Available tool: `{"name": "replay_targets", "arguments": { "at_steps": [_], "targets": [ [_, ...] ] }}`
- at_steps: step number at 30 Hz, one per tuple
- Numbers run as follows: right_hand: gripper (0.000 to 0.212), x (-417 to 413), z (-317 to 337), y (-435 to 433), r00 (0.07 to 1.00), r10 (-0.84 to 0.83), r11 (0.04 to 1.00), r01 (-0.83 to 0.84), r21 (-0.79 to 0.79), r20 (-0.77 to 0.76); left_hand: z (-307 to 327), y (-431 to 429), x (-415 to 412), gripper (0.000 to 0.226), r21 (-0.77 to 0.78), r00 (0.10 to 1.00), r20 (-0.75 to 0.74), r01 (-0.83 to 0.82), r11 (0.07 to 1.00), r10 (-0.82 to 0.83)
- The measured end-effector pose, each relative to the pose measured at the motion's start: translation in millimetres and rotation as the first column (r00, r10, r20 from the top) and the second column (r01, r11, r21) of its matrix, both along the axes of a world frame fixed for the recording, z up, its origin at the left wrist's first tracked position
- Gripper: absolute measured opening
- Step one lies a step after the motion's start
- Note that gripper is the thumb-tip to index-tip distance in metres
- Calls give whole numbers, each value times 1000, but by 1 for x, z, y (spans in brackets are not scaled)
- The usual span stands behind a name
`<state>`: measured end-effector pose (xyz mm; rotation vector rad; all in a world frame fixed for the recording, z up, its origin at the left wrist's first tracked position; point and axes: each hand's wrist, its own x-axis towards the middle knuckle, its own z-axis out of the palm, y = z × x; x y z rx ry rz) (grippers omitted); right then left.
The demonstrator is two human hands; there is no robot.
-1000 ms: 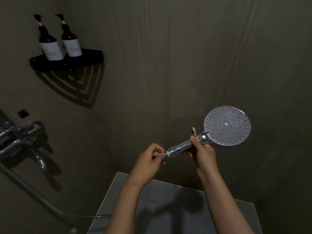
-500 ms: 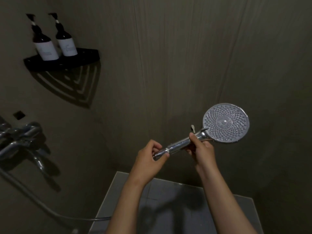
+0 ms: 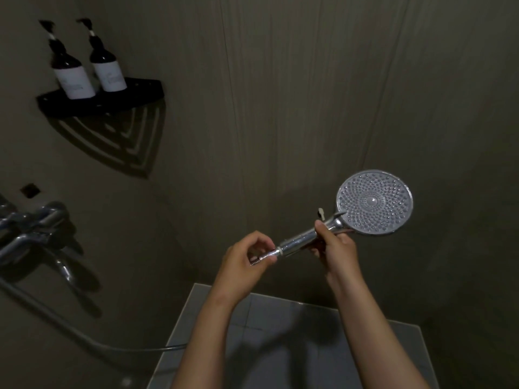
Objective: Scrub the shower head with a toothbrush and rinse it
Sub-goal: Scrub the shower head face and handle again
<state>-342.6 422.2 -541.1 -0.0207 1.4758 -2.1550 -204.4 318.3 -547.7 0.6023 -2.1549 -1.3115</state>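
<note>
While holding the shower head [image 3: 375, 203] aloft by its chrome handle [image 3: 300, 240], wraps the fingers of the right hand [image 3: 337, 245] round the neck directly below the head, thumb laid on top. Pinches with the left hand [image 3: 244, 259], thumb against curled fingertips, a ribbed metal hose end [image 3: 261, 258] at the handle's bottom, down-left of the shower head; touching the handle there, though impossible to tell whether screwed on. Carries the shower head in mid-air, tilted, round nozzle face turned to the camera. Just left of the shower head's neck, above the right thumb, a small pale tip [image 3: 321, 211], too small to identify. Far left of the shower head and slightly lower, a chrome tap [image 3: 33, 223] on the wall [image 3: 280, 108], with a grey hose [image 3: 56, 318] trailing down beneath it toward the left forearm. Well up-left of the shower head, a black corner shelf [image 3: 118, 99] bearing two dark pump bottles [image 3: 73, 77] with white labels, side by side. Below the shower head, under both forearms, grey tiles [image 3: 280, 332].
</note>
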Motion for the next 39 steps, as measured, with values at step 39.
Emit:
{"name": "replay_targets", "arguments": {
  "at_steps": [39],
  "targets": [
    [9,9,2,6,1000,-25,1000,25,3,9,-4,3,3,21,168,998,63,18,986,-29]
  ]
}}
